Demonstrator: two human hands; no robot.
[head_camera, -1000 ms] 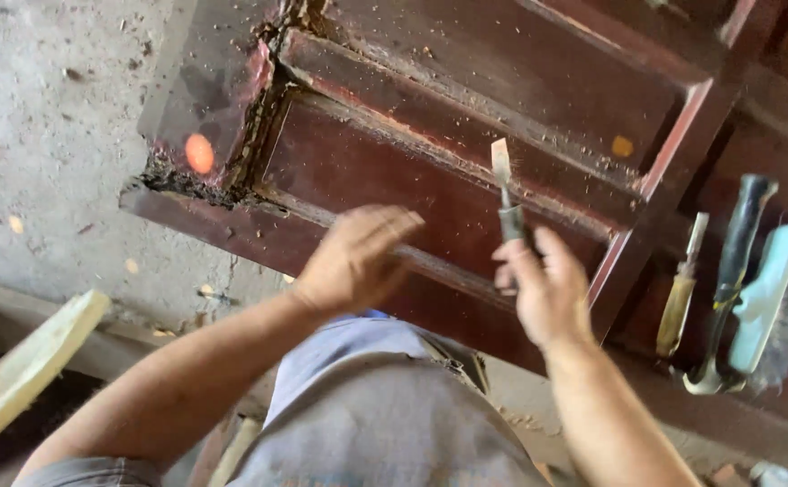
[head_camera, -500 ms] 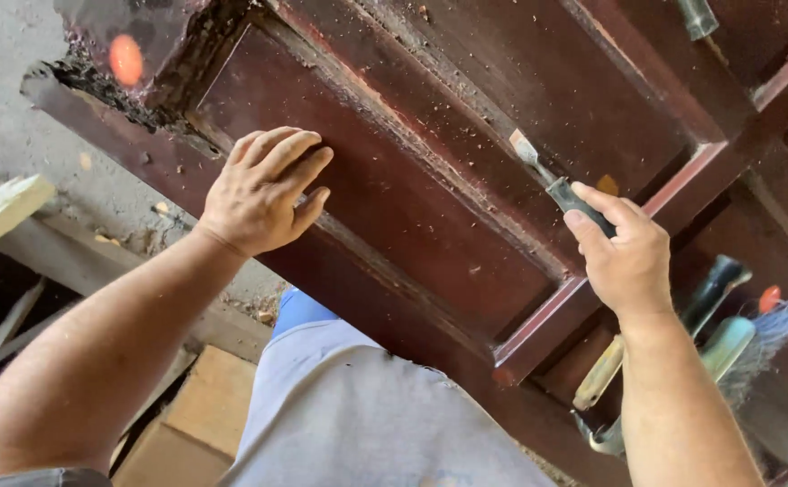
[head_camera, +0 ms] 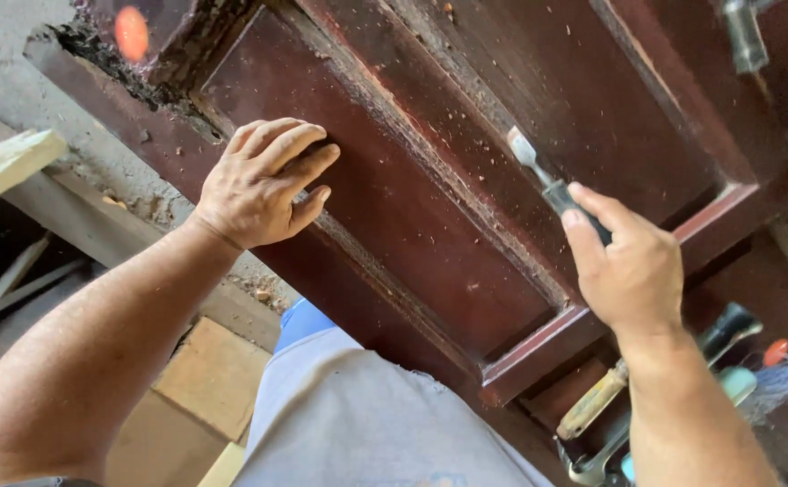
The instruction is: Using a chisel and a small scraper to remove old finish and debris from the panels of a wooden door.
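The right hand (head_camera: 633, 271) grips a chisel (head_camera: 547, 185) in a closed fist, blade tip on the dark red door panel (head_camera: 430, 234); the left hand (head_camera: 263, 185) presses flat, fingers together, beside the moulding.

The dark red panelled door (head_camera: 430, 234) lies flat as the work surface, its corner rotted and ragged. Wood chips are scattered over its panels. A wooden-handled tool (head_camera: 592, 406), a dark-handled tool (head_camera: 728, 326) and a brush (head_camera: 777, 383) lie on it at the right.
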